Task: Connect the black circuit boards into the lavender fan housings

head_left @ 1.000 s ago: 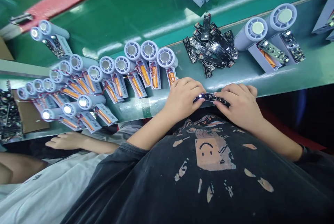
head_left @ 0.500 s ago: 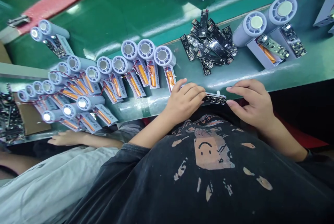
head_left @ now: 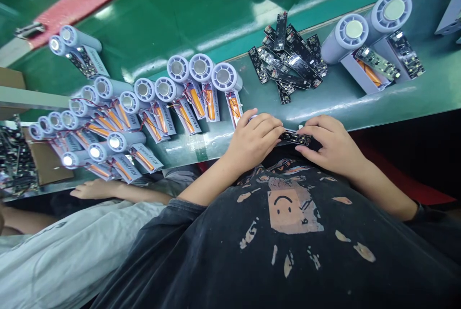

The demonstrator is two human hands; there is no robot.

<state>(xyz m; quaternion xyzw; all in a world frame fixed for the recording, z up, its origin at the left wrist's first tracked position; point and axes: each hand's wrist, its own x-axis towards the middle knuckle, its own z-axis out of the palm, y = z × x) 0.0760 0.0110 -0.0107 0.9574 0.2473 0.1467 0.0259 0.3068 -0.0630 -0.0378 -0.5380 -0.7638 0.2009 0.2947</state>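
My left hand (head_left: 252, 143) is wrapped around a lavender handheld fan, mostly hidden under the fingers at the bench's front edge. A black circuit board (head_left: 293, 137) sticks out to the right of that hand, its components facing up. My right hand (head_left: 329, 145) has its thumb and fingertips closed around the board's right end. A small white piece shows beside the right fingertips. Beyond my hands lies a loose pile of black circuit boards (head_left: 297, 62) on the bench.
Several open fans (head_left: 187, 117) with orange batteries and red wires stand in rows at the left. Two fans with boards (head_left: 351, 35) stand at the right. A cardboard piece (head_left: 50, 160) lies far left near more boards. A co-worker's hand (head_left: 93, 189) rests below the bench edge.
My right hand has moved left, and its thumb and fingers have closed on the board's end. My left hand stays in place.
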